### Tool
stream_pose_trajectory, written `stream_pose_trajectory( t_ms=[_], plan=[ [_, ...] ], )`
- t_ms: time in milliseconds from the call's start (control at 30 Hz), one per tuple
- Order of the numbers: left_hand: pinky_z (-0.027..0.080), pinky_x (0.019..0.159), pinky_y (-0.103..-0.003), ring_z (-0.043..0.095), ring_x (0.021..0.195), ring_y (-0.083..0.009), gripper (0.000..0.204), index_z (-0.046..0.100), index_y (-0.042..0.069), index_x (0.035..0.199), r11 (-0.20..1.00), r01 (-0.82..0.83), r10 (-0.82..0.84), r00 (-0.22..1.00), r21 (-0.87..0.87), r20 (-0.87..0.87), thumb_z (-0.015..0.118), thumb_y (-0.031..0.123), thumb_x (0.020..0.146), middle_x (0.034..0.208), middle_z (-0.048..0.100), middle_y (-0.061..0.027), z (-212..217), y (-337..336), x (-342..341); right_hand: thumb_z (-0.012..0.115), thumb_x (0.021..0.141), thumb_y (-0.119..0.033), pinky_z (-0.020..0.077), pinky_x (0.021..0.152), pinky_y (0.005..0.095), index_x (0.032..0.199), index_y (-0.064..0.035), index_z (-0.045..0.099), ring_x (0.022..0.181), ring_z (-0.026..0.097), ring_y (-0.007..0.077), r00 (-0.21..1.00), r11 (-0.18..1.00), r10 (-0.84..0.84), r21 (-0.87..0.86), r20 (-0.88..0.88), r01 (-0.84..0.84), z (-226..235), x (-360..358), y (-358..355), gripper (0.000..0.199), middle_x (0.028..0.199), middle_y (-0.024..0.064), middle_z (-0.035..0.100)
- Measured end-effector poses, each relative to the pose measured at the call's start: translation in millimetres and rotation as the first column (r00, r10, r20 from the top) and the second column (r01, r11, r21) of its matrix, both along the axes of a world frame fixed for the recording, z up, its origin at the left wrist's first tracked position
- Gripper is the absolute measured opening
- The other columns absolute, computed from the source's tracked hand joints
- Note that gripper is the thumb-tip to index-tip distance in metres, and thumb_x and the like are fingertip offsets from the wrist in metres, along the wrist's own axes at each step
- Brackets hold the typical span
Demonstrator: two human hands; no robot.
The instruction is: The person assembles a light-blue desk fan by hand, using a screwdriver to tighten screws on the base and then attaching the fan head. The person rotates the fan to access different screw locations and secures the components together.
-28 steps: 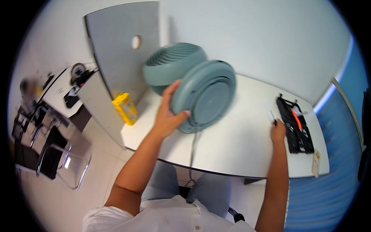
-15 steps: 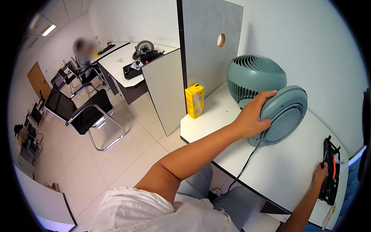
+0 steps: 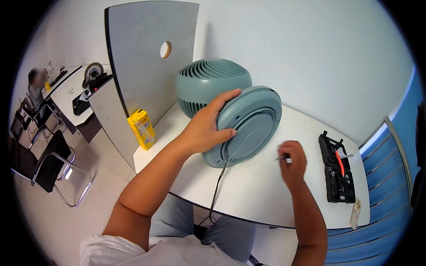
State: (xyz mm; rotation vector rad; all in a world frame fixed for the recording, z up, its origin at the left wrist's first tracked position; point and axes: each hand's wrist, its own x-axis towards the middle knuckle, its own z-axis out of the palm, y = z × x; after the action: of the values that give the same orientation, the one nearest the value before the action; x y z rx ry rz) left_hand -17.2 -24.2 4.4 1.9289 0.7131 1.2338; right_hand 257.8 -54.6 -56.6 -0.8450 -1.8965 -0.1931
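A round teal fan (image 3: pixel 213 84) lies tipped on the white table (image 3: pixel 266 190), its flat base (image 3: pixel 253 128) facing me. My left hand (image 3: pixel 206 128) grips the rim of that base, fingers spread over its top edge. A dark cord (image 3: pixel 218 186) runs from the base down over the table's front edge. My right hand (image 3: pixel 293 164) hovers just right of the base, closed around a small thin tool (image 3: pixel 284 158) with a pale tip.
A black tool case (image 3: pixel 336 170) with an orange-handled piece lies open at the right. A yellow carton (image 3: pixel 142 128) stands at the table's left corner beside a grey partition (image 3: pixel 146 57). Black chairs (image 3: pixel 40 164) and another desk with a seated person are at far left.
My right hand has left the tool case and come in beside the fan base, now holding a small tool. My left hand stays on the fan. The view has swung.
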Motion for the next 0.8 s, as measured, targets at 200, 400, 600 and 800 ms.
stream_pose_trajectory(
  t_ms=[200,400,600,800],
  plan=[
    [0.034,0.105,-0.036,0.045,0.124,-0.0275,0.079,0.034,0.011,0.141,0.992,-0.054,0.057,0.998,0.116,-0.019,0.065,0.005,0.069,0.134,0.046,-0.0137,-5.7,-0.3,-1.1,0.064,0.061,0.007,0.0467,0.063,0.0348,0.092,-0.0029,0.059,0.073,0.056,0.0257,0.938,0.892,0.264,0.312,0.224,-0.326,34.5,-85.3,16.1,0.033,0.092,0.0100,0.059],
    [0.032,0.106,-0.036,0.042,0.126,-0.0267,0.079,0.034,0.009,0.141,0.992,-0.073,0.073,0.997,0.107,0.012,0.067,0.013,0.069,0.135,0.044,-0.0132,-14.6,-0.7,-6.1,0.064,0.059,0.005,0.0469,0.064,0.0353,0.092,-0.0020,0.060,0.075,0.056,0.0253,0.950,0.891,0.306,0.334,0.057,-0.307,26.6,-101.5,26.9,0.034,0.092,0.0102,0.058],
    [0.027,0.108,-0.035,0.037,0.128,-0.0248,0.085,0.033,0.006,0.142,0.994,-0.063,0.057,0.996,0.093,0.074,0.075,0.022,0.070,0.137,0.039,-0.0122,-23.7,-2.3,-13.3,0.063,0.059,0.007,0.0465,0.063,0.0360,0.089,-0.0036,0.059,0.075,0.056,0.0262,0.968,0.913,0.248,0.325,0.038,-0.247,29.8,-107.2,30.8,0.032,0.089,0.0101,0.058],
    [0.030,0.106,-0.035,0.039,0.127,-0.0246,0.081,0.030,0.009,0.143,0.997,-0.005,0.003,1.000,0.078,0.024,0.070,0.010,0.072,0.137,0.040,-0.0124,-21.3,-4.3,-15.2,0.058,0.061,0.013,0.0445,0.063,0.0364,0.087,-0.0024,0.055,0.073,0.053,0.0270,0.971,0.948,0.217,0.215,0.102,-0.234,49.5,-113.5,23.7,0.030,0.085,0.0114,0.055]
  ],
)
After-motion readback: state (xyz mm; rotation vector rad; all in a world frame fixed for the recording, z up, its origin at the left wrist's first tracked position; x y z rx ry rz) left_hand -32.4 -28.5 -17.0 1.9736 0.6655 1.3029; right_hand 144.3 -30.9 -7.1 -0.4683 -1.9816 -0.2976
